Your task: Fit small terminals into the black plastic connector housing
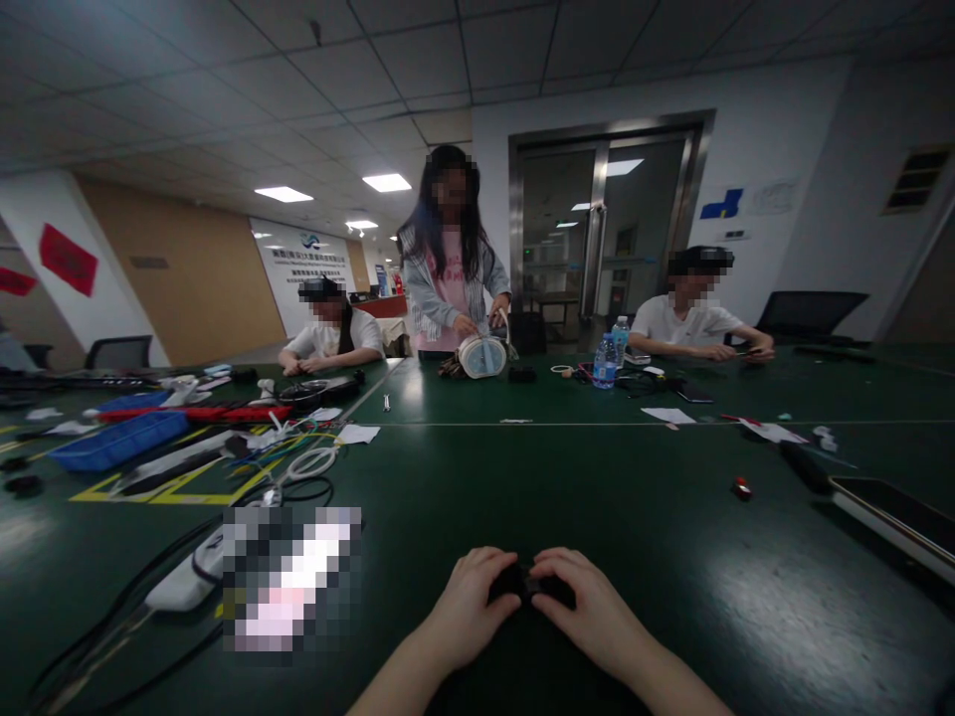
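Left grip (476,600), right grip (583,600) holding black object (529,585); room ahead on green tabletop (597,477) to seam (448,425).

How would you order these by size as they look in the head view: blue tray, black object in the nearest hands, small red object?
1. Blue tray
2. Black object, partly covered, so ranked by what shows
3. Small red object

This looks like an office with a shared work area — a tiled ceiling (418,45) with panel lights (386,183), metal-framed glass doors (559,214) and a wall sign (302,261) bearing a logo and lettering. Dark mesh-backed chairs (810,310) flank a long green table (477,477) holding a blue tray (119,445) and power strip (180,582) — workbench clutter.
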The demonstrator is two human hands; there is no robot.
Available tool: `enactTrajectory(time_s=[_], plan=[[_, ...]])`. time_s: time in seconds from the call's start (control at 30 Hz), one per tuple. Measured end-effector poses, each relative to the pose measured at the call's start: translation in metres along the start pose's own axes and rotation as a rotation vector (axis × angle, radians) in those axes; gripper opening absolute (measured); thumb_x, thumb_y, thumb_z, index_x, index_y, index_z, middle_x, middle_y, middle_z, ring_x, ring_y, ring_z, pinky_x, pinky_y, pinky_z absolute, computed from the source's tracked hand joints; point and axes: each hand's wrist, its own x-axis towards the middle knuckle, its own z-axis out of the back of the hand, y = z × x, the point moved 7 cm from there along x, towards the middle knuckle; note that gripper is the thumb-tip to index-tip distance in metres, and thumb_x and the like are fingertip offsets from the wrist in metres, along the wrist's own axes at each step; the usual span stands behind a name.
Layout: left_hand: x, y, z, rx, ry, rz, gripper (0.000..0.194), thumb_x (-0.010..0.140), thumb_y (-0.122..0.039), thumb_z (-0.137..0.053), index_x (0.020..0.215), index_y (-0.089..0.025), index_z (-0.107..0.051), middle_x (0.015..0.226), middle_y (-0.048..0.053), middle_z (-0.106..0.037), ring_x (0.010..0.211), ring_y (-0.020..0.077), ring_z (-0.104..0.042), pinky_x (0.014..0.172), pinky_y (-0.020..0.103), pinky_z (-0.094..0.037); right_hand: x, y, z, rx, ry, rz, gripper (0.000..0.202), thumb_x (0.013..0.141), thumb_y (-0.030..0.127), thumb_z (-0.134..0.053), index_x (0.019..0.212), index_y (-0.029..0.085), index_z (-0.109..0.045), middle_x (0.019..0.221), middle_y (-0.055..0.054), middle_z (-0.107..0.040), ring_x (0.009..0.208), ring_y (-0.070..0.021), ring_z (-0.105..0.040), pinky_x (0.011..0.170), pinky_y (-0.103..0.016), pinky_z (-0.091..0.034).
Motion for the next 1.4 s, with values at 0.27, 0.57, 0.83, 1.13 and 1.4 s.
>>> enactTrajectory(time_s=[0.27, 0.57, 0.83, 1.13, 1.4], plan=[[0.000, -0.001, 0.001, -0.009, -0.014, -0.013, 0.046, 0.077, -0.029, -0.056, 0.122, -0.020, -0.052, 0.122, 0.007, -0.052, 0.112, 0.0239, -0.045, 0.098, 0.035, -0.033, -0.001, 0.002, 0.008, 0.079, -0.074, -0.001, 0.017, 0.077, 0.029, -0.060, 0.092, 0.029, -0.066, 0.097, -0.001, -0.064, 0.095, -0.0216, -0.058, 0.086, -0.036, -0.045], [0.000, -0.002, 0.001, -0.006, -0.022, -0.023, 0.045, 0.076, -0.027, -0.057, 0.121, -0.021, -0.054, 0.121, 0.006, -0.054, 0.111, 0.0232, -0.046, 0.098, 0.034, -0.033, 0.000, -0.004, 0.022, 0.275, -0.225, -0.019, 0.038, 0.080, 0.035, -0.055, 0.117, 0.025, -0.055, 0.104, -0.004, -0.065, 0.101, -0.0216, -0.058, 0.092, -0.037, -0.044], [0.001, 0.005, -0.003, 0.005, -0.016, -0.021, 0.046, 0.078, -0.030, -0.056, 0.124, -0.023, -0.051, 0.124, 0.006, -0.051, 0.113, 0.0238, -0.044, 0.099, 0.036, -0.032, -0.001, -0.005, 0.037, 0.320, -0.295, 0.002, 0.035, 0.083, 0.041, -0.052, 0.113, 0.024, -0.058, 0.109, -0.005, -0.063, 0.105, -0.0227, -0.056, 0.093, -0.038, -0.044], [-0.001, 0.005, -0.001, -0.011, -0.008, -0.007, 0.047, 0.079, -0.031, -0.056, 0.125, -0.024, -0.050, 0.125, 0.006, -0.050, 0.113, 0.0239, -0.044, 0.099, 0.037, -0.033, -0.001, -0.016, 0.047, 0.482, -0.401, -0.031, 0.036, 0.079, 0.046, -0.057, 0.106, 0.024, -0.062, 0.104, -0.005, -0.065, 0.100, -0.0242, -0.058, 0.084, -0.037, -0.050], [-0.001, 0.002, 0.001, -0.016, 0.001, -0.021, 0.046, 0.079, -0.030, -0.057, 0.124, -0.024, -0.051, 0.124, 0.006, -0.051, 0.113, 0.0236, -0.045, 0.099, 0.037, -0.033, -0.001, -0.024, 0.054, 0.634, -0.467, -0.083, 0.040, 0.077, 0.049, -0.059, 0.106, 0.023, -0.061, 0.098, -0.006, -0.066, 0.085, -0.0217, -0.061, 0.080, -0.038, -0.051]])
